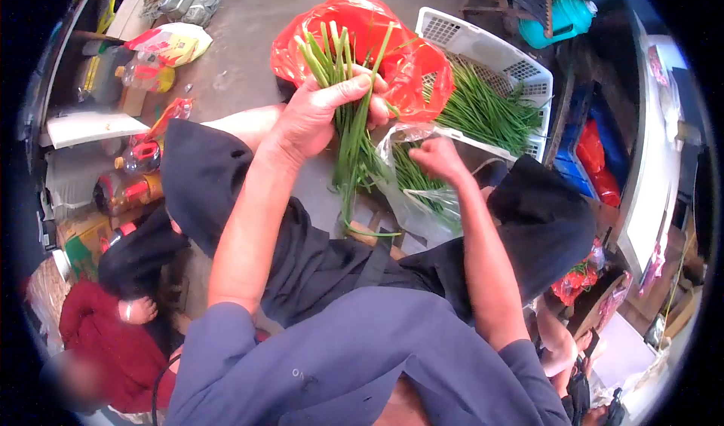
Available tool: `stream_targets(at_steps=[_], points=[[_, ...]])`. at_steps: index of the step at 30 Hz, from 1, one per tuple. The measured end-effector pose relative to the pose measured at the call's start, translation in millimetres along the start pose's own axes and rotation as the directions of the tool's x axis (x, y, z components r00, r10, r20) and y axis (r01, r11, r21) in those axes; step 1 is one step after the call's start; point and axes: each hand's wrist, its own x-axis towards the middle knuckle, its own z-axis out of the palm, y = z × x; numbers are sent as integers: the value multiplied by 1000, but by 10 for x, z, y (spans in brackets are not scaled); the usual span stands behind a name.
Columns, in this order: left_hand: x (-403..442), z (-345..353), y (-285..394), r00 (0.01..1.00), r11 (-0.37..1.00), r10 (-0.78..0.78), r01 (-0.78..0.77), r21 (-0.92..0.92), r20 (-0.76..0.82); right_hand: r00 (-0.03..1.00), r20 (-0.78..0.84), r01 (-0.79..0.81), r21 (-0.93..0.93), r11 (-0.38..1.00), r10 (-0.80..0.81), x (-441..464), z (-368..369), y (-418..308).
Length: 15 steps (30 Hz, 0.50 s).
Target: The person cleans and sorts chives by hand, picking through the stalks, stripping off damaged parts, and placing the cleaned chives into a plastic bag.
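My left hand is wrapped round a bunch of garlic chives, thumb across the front. The thick pale ends point up and the thin green leaves hang down between my knees. Behind the bunch gapes a red plastic bag. My right hand is closed, just above a clear plastic bag with more chives in it. Whatever its fingers may pinch is hidden. Past it, a white plastic crate holds a heap of loose green chives.
Several bottles stand and lie at the left. A person in a dark red sleeve sits at lower left. At upper right are a teal jug and a blue crate with red bags. Another person's arm shows at lower right.
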Motion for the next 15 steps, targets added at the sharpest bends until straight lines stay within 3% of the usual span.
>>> stream_targets(at_steps=[1,5,7,8,10,13,15], points=[[1,3,13,999,999,-39,38,-38,-15,999,41,10,-136,991,-4,32,85,124],[46,0,-16,997,992,-63,58,-116,-35,999,-54,-10,-19,1000,9,270,514,537],[55,10,-34,995,993,-70,62,-104,-71,966,-248,38,-127,991,-69,339,617,545],[61,-4,-44,993,994,-75,67,-90,-87,969,-239,39,-123,992,-68,403,659,541],[73,-15,-52,990,994,-85,77,-76,-114,919,-389,-7,-162,987,-57,540,715,437],[89,21,-38,975,992,-127,121,-40,-184,879,-454,113,-97,989,-145,613,738,284],[96,42,-33,967,988,-152,142,-62,-205,909,-406,35,-136,990,-88,651,773,257]])
